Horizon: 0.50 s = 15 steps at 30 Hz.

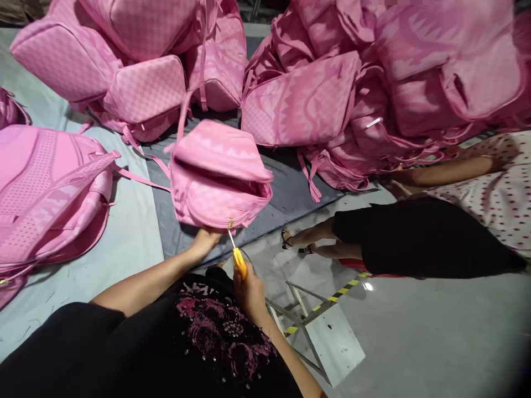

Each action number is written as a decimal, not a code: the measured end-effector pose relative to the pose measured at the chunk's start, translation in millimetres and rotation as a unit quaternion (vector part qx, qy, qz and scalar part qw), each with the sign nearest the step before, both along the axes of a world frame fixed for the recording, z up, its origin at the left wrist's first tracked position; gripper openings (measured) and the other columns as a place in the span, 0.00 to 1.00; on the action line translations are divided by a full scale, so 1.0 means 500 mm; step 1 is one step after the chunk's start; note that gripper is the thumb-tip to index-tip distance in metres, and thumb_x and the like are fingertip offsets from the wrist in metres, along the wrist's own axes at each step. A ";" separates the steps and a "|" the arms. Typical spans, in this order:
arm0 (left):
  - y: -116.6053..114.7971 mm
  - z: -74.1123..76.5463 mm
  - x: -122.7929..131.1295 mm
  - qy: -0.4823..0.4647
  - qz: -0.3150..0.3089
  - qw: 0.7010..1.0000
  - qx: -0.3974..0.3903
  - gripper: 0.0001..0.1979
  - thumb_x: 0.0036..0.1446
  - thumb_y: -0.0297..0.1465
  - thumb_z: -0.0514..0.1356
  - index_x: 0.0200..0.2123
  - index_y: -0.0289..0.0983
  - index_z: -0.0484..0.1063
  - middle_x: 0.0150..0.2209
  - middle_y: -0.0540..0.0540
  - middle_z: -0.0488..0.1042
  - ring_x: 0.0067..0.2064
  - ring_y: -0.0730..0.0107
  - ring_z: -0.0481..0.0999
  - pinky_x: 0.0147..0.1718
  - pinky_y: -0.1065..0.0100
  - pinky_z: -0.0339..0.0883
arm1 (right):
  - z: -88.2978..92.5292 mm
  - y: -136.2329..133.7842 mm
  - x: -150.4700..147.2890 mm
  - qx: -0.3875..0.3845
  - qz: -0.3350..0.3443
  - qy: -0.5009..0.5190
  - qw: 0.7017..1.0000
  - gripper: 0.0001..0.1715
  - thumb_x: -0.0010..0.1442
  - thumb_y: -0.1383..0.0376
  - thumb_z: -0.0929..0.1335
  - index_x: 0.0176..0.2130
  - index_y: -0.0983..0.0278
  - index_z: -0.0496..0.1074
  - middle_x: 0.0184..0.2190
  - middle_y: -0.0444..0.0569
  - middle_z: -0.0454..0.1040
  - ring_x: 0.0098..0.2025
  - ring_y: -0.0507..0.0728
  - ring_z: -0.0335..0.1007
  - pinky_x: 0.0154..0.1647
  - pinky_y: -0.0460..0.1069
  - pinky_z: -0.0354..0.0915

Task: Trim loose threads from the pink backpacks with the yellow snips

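A small pink bag (222, 177) with a checked pattern stands before me on the grey-covered table, its top opening gaping. My left hand (206, 241) grips the bag's lower near edge, with the fingers partly hidden underneath. My right hand (250, 290) is closed around a yellow-handled tool (239, 262) with a thin metal shaft. The shaft's tip meets the gold-coloured zipper pull (231, 223) at the bag's front; whether it presses on it, I cannot tell. Pink straps trail from the bag's left side.
Pink backpacks are heaped along the table's far side, among them a patterned backpack (298, 102). Another backpack (53, 193) lies at the left. On the right a co-worker in a black skirt (415, 237) stands by the table, near a metal-framed stool (336, 342).
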<state>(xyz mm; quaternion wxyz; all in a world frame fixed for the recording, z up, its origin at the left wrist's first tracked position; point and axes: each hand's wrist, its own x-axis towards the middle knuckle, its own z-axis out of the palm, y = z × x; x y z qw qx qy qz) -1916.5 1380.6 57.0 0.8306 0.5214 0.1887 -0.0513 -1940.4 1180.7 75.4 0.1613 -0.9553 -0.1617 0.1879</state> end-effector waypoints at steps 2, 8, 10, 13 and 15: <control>0.003 -0.009 -0.072 0.009 -0.050 0.990 0.134 0.15 0.50 0.41 0.70 0.40 0.43 0.80 0.37 0.40 0.81 0.51 0.44 0.78 0.55 0.47 0.68 | -0.035 -0.011 0.005 -0.040 0.000 0.038 0.998 0.25 0.72 0.55 0.54 0.56 0.63 0.69 0.33 0.52 0.80 0.34 0.60 0.79 0.31 0.48 0.63; 0.107 -0.002 -0.057 -0.089 -0.156 0.788 0.589 0.44 0.42 0.25 0.69 0.65 0.38 0.65 0.72 0.34 0.50 0.74 0.38 0.43 0.69 0.37 0.35 | -0.092 -0.082 -0.003 -0.125 0.012 0.078 0.989 0.24 0.72 0.57 0.55 0.55 0.64 0.69 0.35 0.55 0.80 0.36 0.63 0.79 0.33 0.52 0.67; 0.139 -0.001 -0.010 -0.067 -0.164 0.774 0.607 0.38 0.42 0.21 0.64 0.60 0.38 0.71 0.67 0.34 0.63 0.70 0.39 0.57 0.67 0.40 0.47 | -0.085 -0.118 -0.016 -0.129 0.022 0.078 0.988 0.26 0.71 0.57 0.54 0.57 0.64 0.69 0.34 0.57 0.80 0.36 0.66 0.79 0.34 0.55 0.68; 0.173 0.048 0.053 -0.037 -0.020 0.808 0.588 0.25 0.48 0.23 0.59 0.50 0.41 0.80 0.47 0.40 0.81 0.52 0.47 0.78 0.56 0.53 0.66 | -0.067 -0.146 -0.033 -0.086 0.005 0.082 0.993 0.29 0.70 0.57 0.52 0.58 0.65 0.68 0.33 0.57 0.80 0.36 0.68 0.78 0.37 0.58 0.69; 0.191 0.113 0.084 -0.036 0.068 0.794 0.603 0.19 0.50 0.26 0.58 0.45 0.41 0.82 0.37 0.44 0.82 0.44 0.53 0.80 0.49 0.60 0.68 | -0.056 -0.133 -0.035 -0.023 -0.032 0.076 0.996 0.31 0.70 0.58 0.51 0.60 0.67 0.66 0.34 0.57 0.79 0.38 0.66 0.78 0.40 0.56 0.69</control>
